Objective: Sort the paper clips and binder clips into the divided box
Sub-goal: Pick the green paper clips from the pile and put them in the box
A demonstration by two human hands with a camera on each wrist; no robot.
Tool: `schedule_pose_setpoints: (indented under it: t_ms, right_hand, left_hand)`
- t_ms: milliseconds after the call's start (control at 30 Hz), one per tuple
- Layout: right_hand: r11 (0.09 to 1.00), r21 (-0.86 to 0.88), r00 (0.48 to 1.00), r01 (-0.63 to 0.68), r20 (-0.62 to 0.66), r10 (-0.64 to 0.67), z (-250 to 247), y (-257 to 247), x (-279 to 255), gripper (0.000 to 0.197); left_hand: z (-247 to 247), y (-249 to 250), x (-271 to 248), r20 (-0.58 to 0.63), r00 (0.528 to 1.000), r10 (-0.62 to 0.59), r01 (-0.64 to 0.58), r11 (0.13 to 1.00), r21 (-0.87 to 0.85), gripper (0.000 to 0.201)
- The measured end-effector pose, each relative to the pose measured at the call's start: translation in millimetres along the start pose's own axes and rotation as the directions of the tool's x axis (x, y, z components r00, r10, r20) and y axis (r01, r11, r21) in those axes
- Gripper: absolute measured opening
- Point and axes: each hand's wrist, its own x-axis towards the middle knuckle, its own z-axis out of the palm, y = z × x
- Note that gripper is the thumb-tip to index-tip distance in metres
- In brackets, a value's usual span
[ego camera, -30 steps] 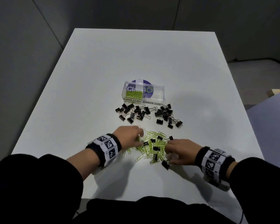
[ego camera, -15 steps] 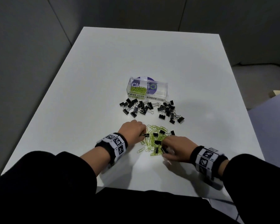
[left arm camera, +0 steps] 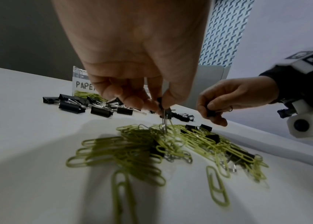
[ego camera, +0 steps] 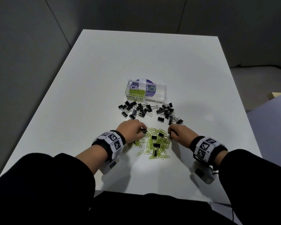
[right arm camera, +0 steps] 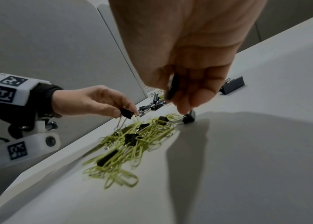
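Green wire paper clips point(ego camera: 154, 142) tangle between the hands, black binder clips point(ego camera: 146, 109) beyond. Each hand, left point(ego camera: 131, 129) and right point(ego camera: 179, 133), pinches a binder clip.

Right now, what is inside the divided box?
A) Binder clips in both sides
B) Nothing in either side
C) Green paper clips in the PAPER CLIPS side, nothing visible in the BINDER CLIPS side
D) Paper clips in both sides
C: in the head view, the divided box holds green paper clips behind the PAPER CLIPS label, while the BINDER CLIPS side looks bare; the black binder clips lie on the table in front.
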Motion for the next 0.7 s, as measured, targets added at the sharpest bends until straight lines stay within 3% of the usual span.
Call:
schedule_pose_setpoints:
  t_ms: [200, 267, 333, 433, 567, 700]
  right_hand:
    - [1.000, -0.030, 0.999, -0.005, -0.040, 0.004, -2.0, 5.2, 5.9, 0.006]
    - [0.995, -0.093, 1.000, 0.026, -0.013, -0.028, -0.2, 7.1, 6.7, 0.019]
    - [0.986, -0.159, 0.998, 0.058, 0.036, -0.053, 2.9, 10.7, 8.9, 0.029]
    - [0.978, -0.198, 0.997, 0.062, 0.049, -0.053, 6.0, 13.6, 11.1, 0.022]
    - [0.985, -0.167, 0.999, 0.042, 0.041, -0.035, 5.8, 13.1, 12.2, 0.021]
    - [0.992, -0.121, 0.999, 0.043, 0.011, -0.042, 5.3, 15.8, 12.9, 0.016]
  left_hand:
    - [-6.1, 2.9, 4.6, -0.063, 0.998, -0.021, 0.015, 0.996, -0.088, 0.024]
    - [-8.2, 4.6, 6.4, -0.081, 0.996, -0.047, 0.037, 0.991, -0.129, 0.022]
    - [-9.8, 5.0, 8.1, -0.063, 0.995, -0.072, 0.062, 0.986, -0.158, 0.021]
    - [-9.1, 3.7, 9.5, -0.008, 0.998, -0.064, 0.062, 0.988, -0.140, 0.023]
    - [-3.6, 6.5, 8.8, 0.037, 0.999, -0.013, 0.018, 0.992, -0.127, 0.030]
    - [2.7, 13.9, 11.2, 0.071, 0.997, -0.031, 0.042, 0.987, -0.155, 0.022]
